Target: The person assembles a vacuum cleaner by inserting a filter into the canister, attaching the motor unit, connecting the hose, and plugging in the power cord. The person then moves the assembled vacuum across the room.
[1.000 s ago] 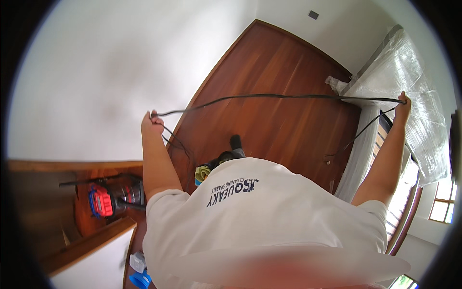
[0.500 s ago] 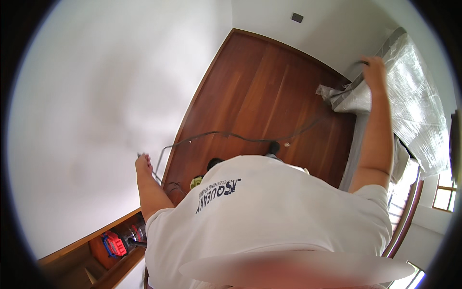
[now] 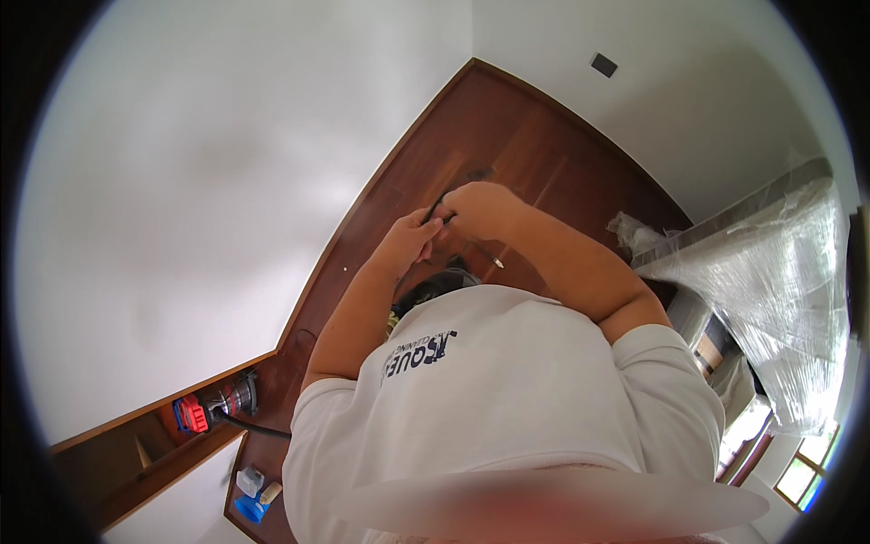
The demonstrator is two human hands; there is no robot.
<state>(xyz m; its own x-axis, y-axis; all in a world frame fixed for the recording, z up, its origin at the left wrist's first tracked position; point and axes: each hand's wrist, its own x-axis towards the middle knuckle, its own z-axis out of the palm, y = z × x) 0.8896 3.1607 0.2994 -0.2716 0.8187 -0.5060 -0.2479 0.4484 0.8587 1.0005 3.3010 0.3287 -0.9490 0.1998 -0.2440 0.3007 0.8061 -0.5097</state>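
My left hand and my right hand meet in front of my body, over the wooden floor. A dark, thin cord runs between them, and the fingers of both hands are closed on it. My right hand is the farther one, its back hiding most of its fingers. Below the right wrist, a small pale-tipped piece shows at the end of a thin dark line; whether it belongs to the cord I cannot make out. The rest of the cord is mostly hidden behind my arms or blurred.
At right stands a large item in clear plastic wrap. A white wall rises close on my left. Lower left are a red vacuum-like machine with a black hose, and a blue container on the floor.
My hands were spread wide with the cord stretched slack between them. Both have come together in front of me, the right moving left and the left moving right, and the cord span is no longer visible.
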